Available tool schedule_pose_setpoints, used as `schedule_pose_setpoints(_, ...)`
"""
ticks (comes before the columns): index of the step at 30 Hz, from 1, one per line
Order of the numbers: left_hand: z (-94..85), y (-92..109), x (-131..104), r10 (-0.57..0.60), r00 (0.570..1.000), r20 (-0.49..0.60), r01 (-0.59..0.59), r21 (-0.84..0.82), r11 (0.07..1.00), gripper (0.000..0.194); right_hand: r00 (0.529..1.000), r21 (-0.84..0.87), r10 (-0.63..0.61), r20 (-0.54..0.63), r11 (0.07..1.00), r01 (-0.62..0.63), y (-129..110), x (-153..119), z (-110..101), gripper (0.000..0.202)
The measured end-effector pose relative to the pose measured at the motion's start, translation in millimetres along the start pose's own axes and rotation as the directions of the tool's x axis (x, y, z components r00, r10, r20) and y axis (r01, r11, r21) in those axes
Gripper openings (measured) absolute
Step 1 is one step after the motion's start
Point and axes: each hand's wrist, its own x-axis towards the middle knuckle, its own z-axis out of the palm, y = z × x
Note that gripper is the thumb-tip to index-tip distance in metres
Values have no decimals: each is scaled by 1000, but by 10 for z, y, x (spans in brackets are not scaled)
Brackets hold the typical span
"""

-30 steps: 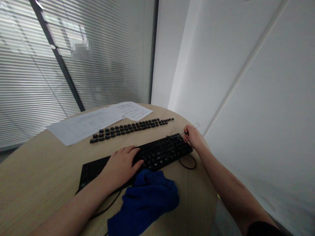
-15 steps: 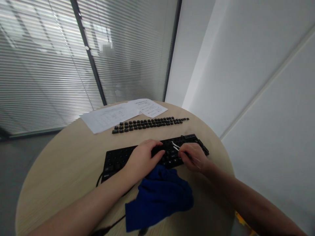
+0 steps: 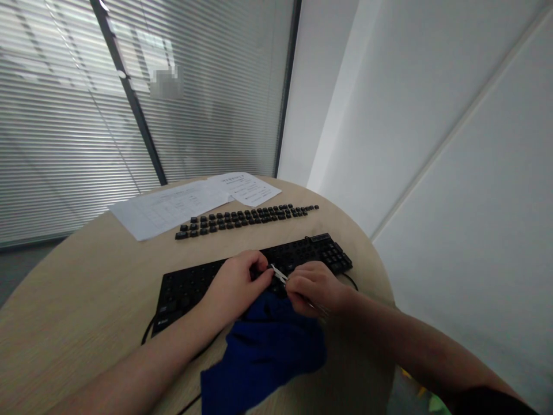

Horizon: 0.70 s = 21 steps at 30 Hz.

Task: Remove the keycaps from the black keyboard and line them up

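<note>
A black keyboard (image 3: 190, 285) lies on the round table, and many of its key places look bare. My right hand (image 3: 315, 288) is closed around a slim, silvery two-pronged metal tool (image 3: 280, 274) that points left. Over the middle of the keyboard, my left hand (image 3: 237, 282) has its thumb and forefinger drawn together at the tool's tip. Whatever is between those fingers is too small or hidden to tell. A crumpled blue cloth (image 3: 268, 351) rests just in front of the keyboard, below both hands.
Several loose black keycaps (image 3: 246, 218) stand in rows behind the keyboard. Printed paper sheets (image 3: 168, 207) lie farther back on the wooden table (image 3: 108, 288). A black cable (image 3: 147, 331) runs at the keyboard's left. A white wall (image 3: 432, 144) rises to the right.
My right hand has brought the tool leftward and nearer, from the keyboard's right part to my left fingertips. The left thumb and forefinger have drawn together. The view has shifted slightly right.
</note>
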Motion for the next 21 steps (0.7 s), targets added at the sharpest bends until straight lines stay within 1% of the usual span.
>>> schedule_pose_setpoints(2, 0, 4, 4, -19, 1000, -6, 19, -8, 1000, 14, 1000, -11, 18, 12, 1000, -18, -1, -1, 17, 11)
schedule_pose_setpoints(8, -7, 14, 4, -35, 998, -60, 33, -28, 999, 14, 996, 30, 88, -22, 996, -87, 14, -47, 97, 10)
schedule_pose_setpoints(12, -72, -2, 3, -45, 993, -113, 43, -19, 999, 14, 972, 11, 224, -70, 975, -224, 106, -110, 95, 9)
schedule_pose_setpoints(14, -117, -14, 9, -43, 992, -121, 38, -39, 999, 16, 956, -1, 274, -104, 961, -276, 161, -126, 54, 13)
schedule_pose_setpoints(17, -157, -17, 13, -36, 994, -108, 27, -78, 997, 18, 954, -29, 280, -108, 958, -285, 206, -111, -17, 21)
schedule_pose_setpoints(19, -150, -2, 6, -21, 996, -90, 13, -85, 996, 18, 958, -78, 263, -114, 959, -273, 202, -80, -48, 25)
schedule_pose_setpoints(21, -121, 20, -9, 4, 998, -65, -9, -82, 997, 16, 961, -136, 233, -150, 958, -253, 184, -51, -59, 27)
